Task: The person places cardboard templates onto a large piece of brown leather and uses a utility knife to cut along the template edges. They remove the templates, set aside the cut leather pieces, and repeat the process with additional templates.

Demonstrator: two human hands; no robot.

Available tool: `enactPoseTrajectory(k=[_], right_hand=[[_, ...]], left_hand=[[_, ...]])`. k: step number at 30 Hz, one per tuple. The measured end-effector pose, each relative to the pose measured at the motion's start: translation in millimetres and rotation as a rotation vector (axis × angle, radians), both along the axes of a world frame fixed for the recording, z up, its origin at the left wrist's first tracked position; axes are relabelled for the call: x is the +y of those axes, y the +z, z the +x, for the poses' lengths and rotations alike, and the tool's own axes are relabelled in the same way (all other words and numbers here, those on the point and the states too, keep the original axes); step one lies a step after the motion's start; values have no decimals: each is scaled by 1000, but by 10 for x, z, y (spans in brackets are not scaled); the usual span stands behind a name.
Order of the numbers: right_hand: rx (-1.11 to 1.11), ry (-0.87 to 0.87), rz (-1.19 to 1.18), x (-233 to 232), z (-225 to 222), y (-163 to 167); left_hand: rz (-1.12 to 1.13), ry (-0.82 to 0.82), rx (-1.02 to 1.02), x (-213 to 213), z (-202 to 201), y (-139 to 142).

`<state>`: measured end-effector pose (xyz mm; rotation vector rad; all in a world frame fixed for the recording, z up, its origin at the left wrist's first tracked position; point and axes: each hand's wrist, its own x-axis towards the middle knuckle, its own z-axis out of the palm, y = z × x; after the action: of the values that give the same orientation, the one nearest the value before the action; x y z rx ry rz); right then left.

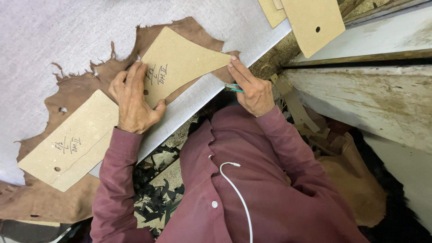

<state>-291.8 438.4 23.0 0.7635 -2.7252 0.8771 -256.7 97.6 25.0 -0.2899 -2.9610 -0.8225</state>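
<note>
Pressing a tan cardboard template (180, 60) flat onto the brown leather hide (72, 90) with my left hand (132, 101). Head view, the only one.

Left hand: fingers spread and flat, palm down on the template's left end, thumb at its lower edge. Not gripping, just pinning.

Right hand (252, 87): forefinger tip on the template's pointed right end, right at the bench's front edge. Other fingers curled around a thin teal-handled tool (234, 87), held low against the palm. Tip of the tool is hidden, can't tell what kind it is.

Template: curved, roughly a triangle, handwritten marks and one punched hole near my left hand. It lies on the hide close to the front edge of the bench (45, 27), point just overhanging the leather.

Hide: ragged edges, spread over the bench's grey cover, runs along the front edge to the left and droops over it.

Second template (74, 141): same cardboard, longer, lies on the hide further left along the front edge, just beside my left wrist. Untouched.

More cardboard pieces (312, 22) at the bench's right end, one with a hole.

Floor below the edge: dark leather offcuts (157, 198). White cable (238, 198) runs down my maroon shirt.
</note>
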Motion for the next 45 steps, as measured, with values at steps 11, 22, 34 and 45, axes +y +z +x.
enactPoseTrajectory(k=[11,22,34,45], right_hand=[[-5,27,-29,22,-37,-86],[-26,86,-88,102,-115,-131],[-45,115,-84,116,-171,-165],[-15,70,-76,29,-125,-133]], left_hand=[[-32,-5,8,18,33,22],[-84,13,-15,78,5,118],[-135,50,-31,93,42,99],[-95,25,16,36,35,73]])
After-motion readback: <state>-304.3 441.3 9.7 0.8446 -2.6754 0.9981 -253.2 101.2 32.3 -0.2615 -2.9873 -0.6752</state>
